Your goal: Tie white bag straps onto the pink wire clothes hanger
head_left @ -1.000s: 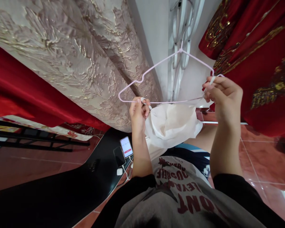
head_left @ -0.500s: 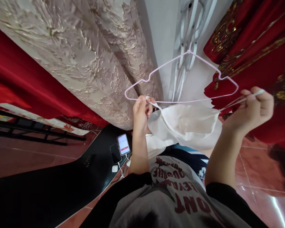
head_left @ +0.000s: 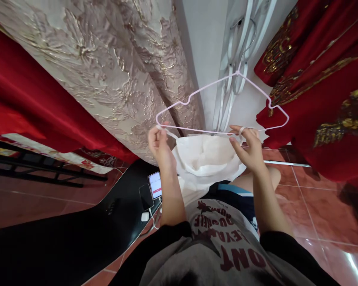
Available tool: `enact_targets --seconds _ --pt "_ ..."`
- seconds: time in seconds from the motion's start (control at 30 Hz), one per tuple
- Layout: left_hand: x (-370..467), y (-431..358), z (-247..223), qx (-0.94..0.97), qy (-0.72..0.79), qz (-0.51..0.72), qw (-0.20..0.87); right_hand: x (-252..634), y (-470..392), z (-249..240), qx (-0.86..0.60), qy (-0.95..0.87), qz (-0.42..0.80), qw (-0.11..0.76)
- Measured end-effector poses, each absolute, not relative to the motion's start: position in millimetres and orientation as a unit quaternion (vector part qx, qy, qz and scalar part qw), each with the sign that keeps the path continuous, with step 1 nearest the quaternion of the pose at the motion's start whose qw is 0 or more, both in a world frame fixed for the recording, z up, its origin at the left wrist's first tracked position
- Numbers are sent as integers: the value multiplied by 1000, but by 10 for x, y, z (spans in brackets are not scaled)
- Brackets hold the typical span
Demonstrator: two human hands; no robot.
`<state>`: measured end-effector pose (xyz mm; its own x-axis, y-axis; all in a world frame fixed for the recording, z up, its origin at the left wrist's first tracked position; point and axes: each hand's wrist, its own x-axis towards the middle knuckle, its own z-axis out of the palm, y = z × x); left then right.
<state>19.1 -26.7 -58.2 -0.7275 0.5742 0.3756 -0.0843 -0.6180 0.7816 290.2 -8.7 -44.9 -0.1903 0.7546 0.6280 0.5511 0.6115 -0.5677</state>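
A white strapped garment (head_left: 205, 155) hangs between my two hands, its wide top opening facing up. At the lower left corner of a pale pink clothes hanger (head_left: 210, 84), my left hand (head_left: 159, 143) pinches the garment's left strap. My right hand (head_left: 249, 147) is by the hanger's bottom bar, right of centre, with the other strap looped over its fingers; thumb and forefinger are a little apart. The hanger's hook is up on a white metal rack (head_left: 226, 95) at the wall. The garment's lower part falls toward my lap, partly behind my left forearm.
Pinkish embossed cloth (head_left: 107, 71) hangs at left, red cloth with gold decoration (head_left: 325, 91) at right. Two phones, one a lit phone (head_left: 155, 184), lie with cables and a small white case (head_left: 144, 216) on a black bench (head_left: 77, 234). The floor (head_left: 325, 206) is red tile.
My right hand has moved left and slightly down, bringing its strap in to the hanger bar. My left hand has shifted left toward the hanger's corner. The garment has moved left.
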Motion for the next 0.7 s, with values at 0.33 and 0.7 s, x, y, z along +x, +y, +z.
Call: enact_targets --seconds 0.33,0.7 --pt "-51 -224 -94 441 375 800 157 2973 -168 -309 -424 -736 172 498" --pt "58 116 330 586 462 617 249 2975 -157 -341 -451 -710 186 508"
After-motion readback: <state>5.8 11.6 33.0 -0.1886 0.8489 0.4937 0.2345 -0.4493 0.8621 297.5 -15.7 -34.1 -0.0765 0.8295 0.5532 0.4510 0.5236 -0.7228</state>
